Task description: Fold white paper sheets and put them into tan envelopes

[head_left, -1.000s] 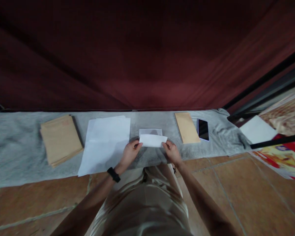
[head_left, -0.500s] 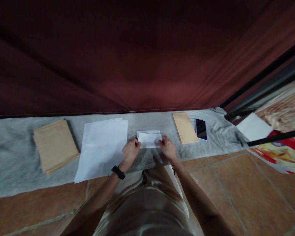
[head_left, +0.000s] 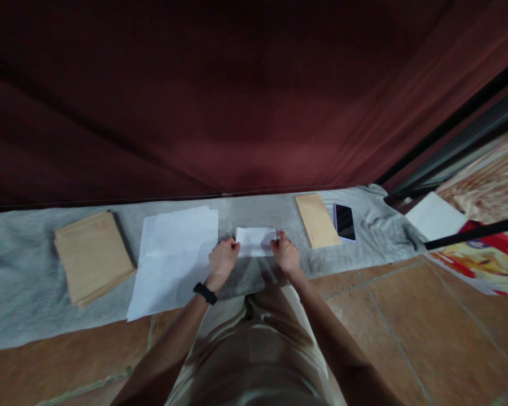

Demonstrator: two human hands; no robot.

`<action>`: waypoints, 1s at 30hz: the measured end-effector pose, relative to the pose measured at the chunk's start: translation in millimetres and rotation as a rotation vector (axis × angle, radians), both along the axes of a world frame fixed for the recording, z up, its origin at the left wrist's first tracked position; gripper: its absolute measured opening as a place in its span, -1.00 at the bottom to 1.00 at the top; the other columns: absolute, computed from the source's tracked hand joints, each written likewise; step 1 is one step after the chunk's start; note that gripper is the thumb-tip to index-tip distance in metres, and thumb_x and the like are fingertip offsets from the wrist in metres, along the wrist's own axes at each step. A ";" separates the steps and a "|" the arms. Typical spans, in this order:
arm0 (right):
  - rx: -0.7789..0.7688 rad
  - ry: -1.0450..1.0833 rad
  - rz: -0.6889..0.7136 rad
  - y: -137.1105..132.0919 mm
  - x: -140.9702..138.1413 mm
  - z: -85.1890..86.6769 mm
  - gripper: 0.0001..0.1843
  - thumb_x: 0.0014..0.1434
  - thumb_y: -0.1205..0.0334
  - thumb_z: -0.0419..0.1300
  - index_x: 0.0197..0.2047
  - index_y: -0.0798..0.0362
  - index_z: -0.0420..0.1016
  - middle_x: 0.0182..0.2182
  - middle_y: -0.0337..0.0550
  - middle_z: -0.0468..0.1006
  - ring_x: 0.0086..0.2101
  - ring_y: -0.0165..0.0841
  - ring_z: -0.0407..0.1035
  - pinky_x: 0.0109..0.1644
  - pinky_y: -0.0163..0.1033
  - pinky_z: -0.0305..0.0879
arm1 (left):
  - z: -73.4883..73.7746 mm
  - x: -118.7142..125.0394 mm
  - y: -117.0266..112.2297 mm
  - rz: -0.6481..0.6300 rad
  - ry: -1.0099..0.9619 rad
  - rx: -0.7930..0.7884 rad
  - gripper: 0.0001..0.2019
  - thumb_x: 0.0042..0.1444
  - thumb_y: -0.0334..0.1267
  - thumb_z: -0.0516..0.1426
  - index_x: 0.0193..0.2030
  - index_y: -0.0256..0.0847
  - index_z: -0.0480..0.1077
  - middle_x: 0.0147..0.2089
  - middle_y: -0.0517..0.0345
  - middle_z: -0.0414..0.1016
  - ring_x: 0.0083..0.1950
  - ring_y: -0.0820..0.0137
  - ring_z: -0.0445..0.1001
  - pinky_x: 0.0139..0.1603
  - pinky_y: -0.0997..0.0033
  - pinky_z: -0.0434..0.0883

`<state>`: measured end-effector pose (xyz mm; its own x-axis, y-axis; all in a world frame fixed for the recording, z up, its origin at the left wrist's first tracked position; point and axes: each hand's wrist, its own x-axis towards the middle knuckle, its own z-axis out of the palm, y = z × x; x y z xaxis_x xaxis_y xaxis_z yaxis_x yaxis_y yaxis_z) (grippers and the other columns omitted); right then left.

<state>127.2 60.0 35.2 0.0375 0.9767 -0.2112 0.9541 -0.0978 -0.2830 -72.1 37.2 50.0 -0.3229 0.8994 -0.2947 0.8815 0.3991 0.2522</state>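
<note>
A folded sheet of white paper lies in front of me on the grey cloth, its layers nearly lined up at the far edge. My left hand pinches its left end between thumb and fingers; a black band sits on that wrist. At the opposite end my right hand grips the paper with the thumb on top, its index finger reaching past the far right corner. To the left of my left hand lies a stack of white sheets. Right of my right hand is a tan envelope.
A pile of brown envelopes is at the far left of the grey cloth. A phone lies beyond the tan envelope. A dark red curtain hangs behind. Black bars and a colourful box stand at the right.
The upper layer of the folded paper has shifted away from me, so the strip showing behind it has almost vanished. Both hands keep their hold on the ends.
</note>
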 end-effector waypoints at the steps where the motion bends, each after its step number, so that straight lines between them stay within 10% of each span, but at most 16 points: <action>1: 0.012 -0.013 0.004 -0.3 -0.9 -1.3 -0.57 0.48 0.06 0.03 0.32 0.01 0.27 -0.13 -0.02 0.67 -0.12 -0.21 0.59 -0.06 -0.22 0.37 | -0.4 0.2 0.2 -0.002 0.002 0.004 -0.68 0.35 -0.04 0.01 -0.06 -0.07 0.56 -0.07 0.02 0.67 -0.02 0.17 0.63 -0.10 0.31 0.45; 19: 0.427 0.174 0.323 -9.1 -9.9 -31.6 -0.52 0.46 0.24 -0.07 0.36 0.15 0.31 0.33 0.13 0.36 0.30 -0.10 0.19 0.35 0.06 0.13 | -8.8 -0.7 2.1 0.022 -0.023 0.050 -0.68 0.37 0.01 0.03 -0.09 -0.07 0.55 -0.09 0.03 0.68 -0.05 0.20 0.62 -0.15 0.34 0.40; 30: 0.411 0.081 0.431 -22.0 -20.5 -46.2 -0.42 0.50 0.10 -0.06 0.47 0.20 0.17 0.45 0.11 0.14 0.41 -0.10 0.06 0.47 0.07 -0.01 | -14.4 -15.6 -2.8 0.043 -0.303 0.119 -0.79 0.31 -0.10 0.14 0.00 -0.06 0.50 -0.11 0.16 0.66 -0.09 0.34 0.61 -0.14 0.45 0.41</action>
